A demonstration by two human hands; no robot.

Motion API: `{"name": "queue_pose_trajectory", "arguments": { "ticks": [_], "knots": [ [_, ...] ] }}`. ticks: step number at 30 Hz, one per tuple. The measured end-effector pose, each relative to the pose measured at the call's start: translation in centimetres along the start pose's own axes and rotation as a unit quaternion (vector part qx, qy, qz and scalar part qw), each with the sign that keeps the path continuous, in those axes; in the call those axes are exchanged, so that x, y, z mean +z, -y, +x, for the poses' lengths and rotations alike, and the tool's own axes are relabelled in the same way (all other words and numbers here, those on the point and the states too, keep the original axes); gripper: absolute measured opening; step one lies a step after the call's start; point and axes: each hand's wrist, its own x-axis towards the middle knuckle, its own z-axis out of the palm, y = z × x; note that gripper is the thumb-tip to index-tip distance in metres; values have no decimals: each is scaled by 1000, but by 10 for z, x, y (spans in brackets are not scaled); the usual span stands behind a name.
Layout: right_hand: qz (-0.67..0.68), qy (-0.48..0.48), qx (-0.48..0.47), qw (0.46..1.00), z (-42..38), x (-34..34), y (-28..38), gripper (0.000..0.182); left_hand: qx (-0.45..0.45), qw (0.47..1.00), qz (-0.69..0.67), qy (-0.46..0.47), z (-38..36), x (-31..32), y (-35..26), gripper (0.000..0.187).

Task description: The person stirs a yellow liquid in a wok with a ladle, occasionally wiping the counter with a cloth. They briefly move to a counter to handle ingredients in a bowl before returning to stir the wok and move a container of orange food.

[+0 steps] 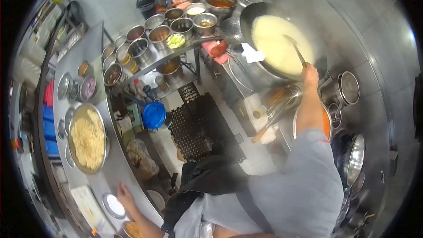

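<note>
Grey shirt (286, 189) and black apron (207, 178) fill the bottom of the head view, nearest the cam; beyond them the R hand (310, 75) has its fingers closed round the handle of a long utensil (300, 55). Its long axis runs from the fist up & to the L of the frame, into pale yellow mixture (280, 48) in a big dark wok (247, 17); so the wok lies just beyond the R fingers, R arm far nearer than L. L hand (125, 197) is well apart, over by the L counter (116, 158), next to a small round dish (105, 203) w/ white contents; can't tell if it touches the rim, nor how wide the fingers are, b/c of blur & size.

Utensil's working end is sunk in the mixture, so shape unclear; steam hazes the wok's far side; R forearm covers part of a pot (294, 124) w/ orange contents; frame edges warped & dark.
</note>
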Motion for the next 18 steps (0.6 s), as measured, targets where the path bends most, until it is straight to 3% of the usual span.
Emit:
{"name": "queue_pose_trajectory", "arguments": {
  "ticks": [2,4,6,8,10,11,13,15,17,18],
  "knots": [
    [-1,-11,6,1000,-2,-24,-15,32,-85,984,38,152,5,20,-107,40],
    [-8,-26,9,1000,2,-37,-40,31,83,991,-15,105,3,86,-99,38],
    [-8,-78,-69,995,19,-43,-87,31,17,970,-76,231,-2,130,-104,34],
    [-4,-104,-90,990,17,-70,-110,31,27,951,4,308,-11,165,-102,29],
    [-2,-94,-82,992,-1,-104,-119,28,-157,878,86,444,-22,221,-57,25],
    [-4,-98,-95,991,-6,-115,-130,29,-201,843,112,487,-26,231,-53,24],
    [-8,-101,-105,989,-26,-135,-140,30,-179,827,102,523,-32,238,-48,23],
    [23,-66,-59,996,-57,-152,-128,33,-169,819,88,541,-28,242,-53,23],
    [32,-56,-99,993,-76,-146,-137,34,-156,818,74,549,-12,254,-63,24],
    [62,-50,-71,994,-86,-139,-131,34,-142,820,68,551,2,261,-75,24]
  ]
}}
